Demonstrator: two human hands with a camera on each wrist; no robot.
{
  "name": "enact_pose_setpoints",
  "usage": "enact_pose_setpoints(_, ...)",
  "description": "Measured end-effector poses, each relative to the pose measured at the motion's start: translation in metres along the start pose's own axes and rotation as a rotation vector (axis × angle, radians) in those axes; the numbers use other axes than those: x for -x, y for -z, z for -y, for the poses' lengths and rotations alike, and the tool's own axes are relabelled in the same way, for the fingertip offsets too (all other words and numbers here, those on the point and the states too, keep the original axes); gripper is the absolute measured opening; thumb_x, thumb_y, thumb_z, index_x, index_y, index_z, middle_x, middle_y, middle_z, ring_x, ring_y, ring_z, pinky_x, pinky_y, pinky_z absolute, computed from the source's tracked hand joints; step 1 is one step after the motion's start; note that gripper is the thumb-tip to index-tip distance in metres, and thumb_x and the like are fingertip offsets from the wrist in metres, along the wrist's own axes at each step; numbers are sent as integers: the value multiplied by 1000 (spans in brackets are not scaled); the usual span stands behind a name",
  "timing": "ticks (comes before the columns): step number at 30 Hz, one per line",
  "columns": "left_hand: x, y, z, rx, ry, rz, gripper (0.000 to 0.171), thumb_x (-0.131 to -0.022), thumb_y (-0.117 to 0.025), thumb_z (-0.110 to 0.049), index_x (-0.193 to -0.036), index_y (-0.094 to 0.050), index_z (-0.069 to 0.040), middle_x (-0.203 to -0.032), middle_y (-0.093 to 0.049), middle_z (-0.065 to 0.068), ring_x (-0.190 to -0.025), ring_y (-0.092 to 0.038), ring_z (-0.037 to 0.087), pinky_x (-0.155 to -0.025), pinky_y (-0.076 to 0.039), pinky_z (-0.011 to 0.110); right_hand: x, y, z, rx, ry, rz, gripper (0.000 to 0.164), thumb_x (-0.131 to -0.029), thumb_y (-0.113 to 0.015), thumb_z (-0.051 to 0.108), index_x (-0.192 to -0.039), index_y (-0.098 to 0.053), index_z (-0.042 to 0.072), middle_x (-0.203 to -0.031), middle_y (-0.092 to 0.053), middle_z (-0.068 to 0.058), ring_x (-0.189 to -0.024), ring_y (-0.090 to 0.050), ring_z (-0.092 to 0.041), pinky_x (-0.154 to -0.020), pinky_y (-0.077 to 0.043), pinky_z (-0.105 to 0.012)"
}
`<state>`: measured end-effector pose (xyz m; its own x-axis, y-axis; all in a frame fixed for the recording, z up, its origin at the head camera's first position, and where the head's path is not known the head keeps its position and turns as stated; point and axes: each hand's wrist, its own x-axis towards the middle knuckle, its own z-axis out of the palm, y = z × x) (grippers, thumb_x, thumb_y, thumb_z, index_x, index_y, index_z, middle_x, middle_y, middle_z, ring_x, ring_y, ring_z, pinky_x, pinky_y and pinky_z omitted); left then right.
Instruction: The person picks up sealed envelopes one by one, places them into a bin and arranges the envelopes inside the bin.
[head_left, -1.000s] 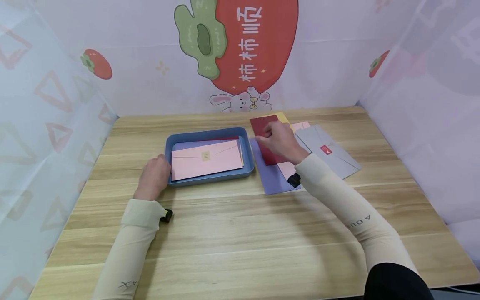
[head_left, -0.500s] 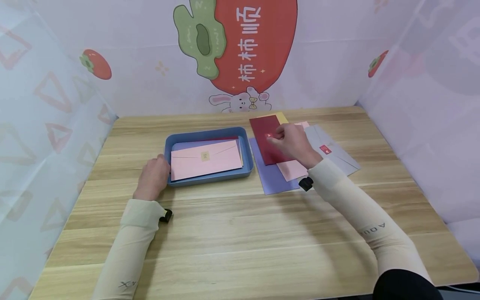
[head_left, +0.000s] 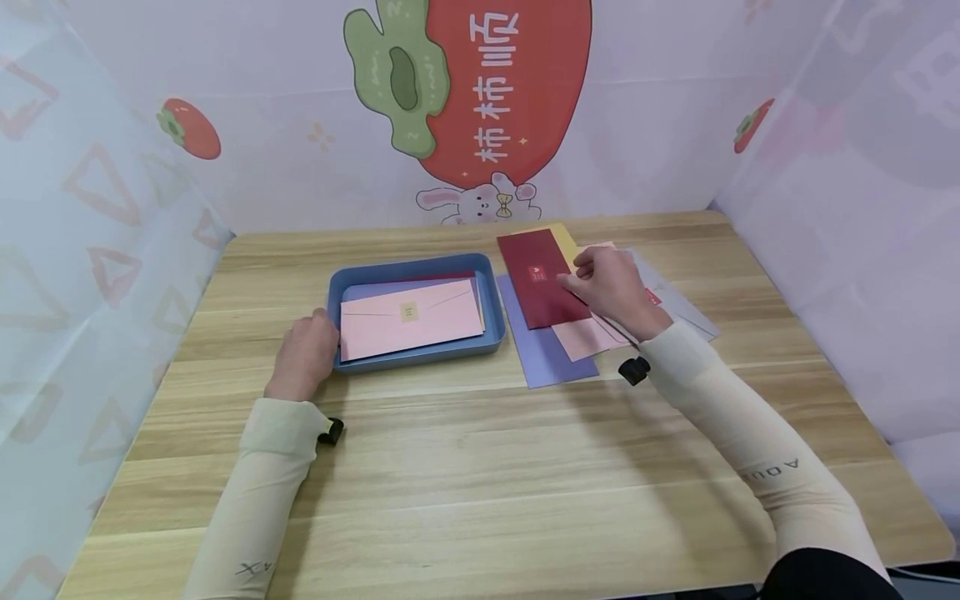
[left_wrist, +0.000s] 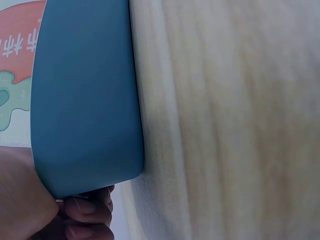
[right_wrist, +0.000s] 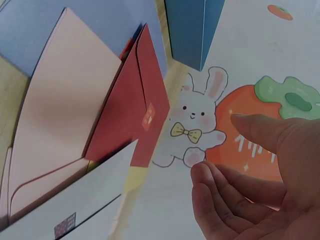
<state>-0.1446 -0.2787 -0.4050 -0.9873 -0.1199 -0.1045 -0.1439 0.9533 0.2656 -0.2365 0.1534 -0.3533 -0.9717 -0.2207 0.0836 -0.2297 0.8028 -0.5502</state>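
Note:
My left hand (head_left: 303,354) grips the left end of a blue tray (head_left: 420,361), thumb and fingers about its wall (left_wrist: 90,100). Inside the tray, a pink envelope (head_left: 442,317) with a gold label lies on top of purple and dark red ones. My right hand (head_left: 617,287) hovers over the loose envelopes at the right. Thumb and fingers stand apart there, with nothing between them in the right wrist view. Below and left of it lies a dark red envelope (head_left: 538,292) with a red sticker. A grey-white envelope (head_left: 690,304) is partly hidden by this hand.
Under the dark red envelope lie a purple envelope (head_left: 547,367), a pink one (head_left: 576,340) and a yellow one (head_left: 564,237). All rest on a wooden table (head_left: 450,483). A printed cloth wall (head_left: 645,150) stands behind the table, with others at both sides.
My right hand has moved to the right, from over the dark red envelope toward the grey-white one, uncovering the red sticker. My left hand stays on the tray.

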Motion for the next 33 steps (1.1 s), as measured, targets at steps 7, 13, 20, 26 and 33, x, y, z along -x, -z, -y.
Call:
enact_pose_setpoints(7, 1, 1, -1, 8, -4, -13, 30, -109, -33, -5, -111, -51, 18, -103, -61, 45, -91, -67, 54, -73, -56, 61, 10, 10, -13, -1, -29, 11, 45, -98, -74, 26, -126, -69, -8, -115, -74, -24, -106, -72, -36, -98, -57, -50)
enact_pose_setpoints(13, 1, 0, -1, 5, -7, -17, 30, -109, -32, -5, -111, -51, 19, -103, -61, 45, -92, -67, 54, -75, -56, 62, 20, 19, -26, 8, -35, 11, 45, -98, -75, 25, -126, -69, -9, -115, -74, -25, -106, -70, -36, -98, -56, -52)
enact_pose_setpoints(20, 1, 0, -1, 0, -15, -18, 30, -109, -34, -5, -112, -51, 19, -103, -62, 45, -89, -67, 52, -74, -56, 61, 31, 29, -42, 51, -60, 19, 49, -99, -74, 27, -129, -66, -11, -117, -72, -28, -105, -70, -39, -93, -57, -53)
enact_pose_setpoints(26, 1, 0, -2, 1, -4, -18, 30, -109, -34, -5, -113, -51, 19, -104, -62, 44, -91, -68, 52, -74, -57, 60, 38, 38, -53, 63, -73, 17, 51, -100, -74, 28, -129, -64, -14, -118, -71, -32, -106, -68, -42, -93, -57, -55)
enact_pose_setpoints(33, 1, 1, -3, 1, 17, -7, 30, -109, -32, -4, -114, -51, 19, -104, -62, 44, -91, -69, 52, -72, -57, 59, 48, 47, -67, 51, -61, -6, 53, -100, -74, 28, -126, -65, -17, -114, -72, -33, -103, -70, -44, -89, -57, -57)
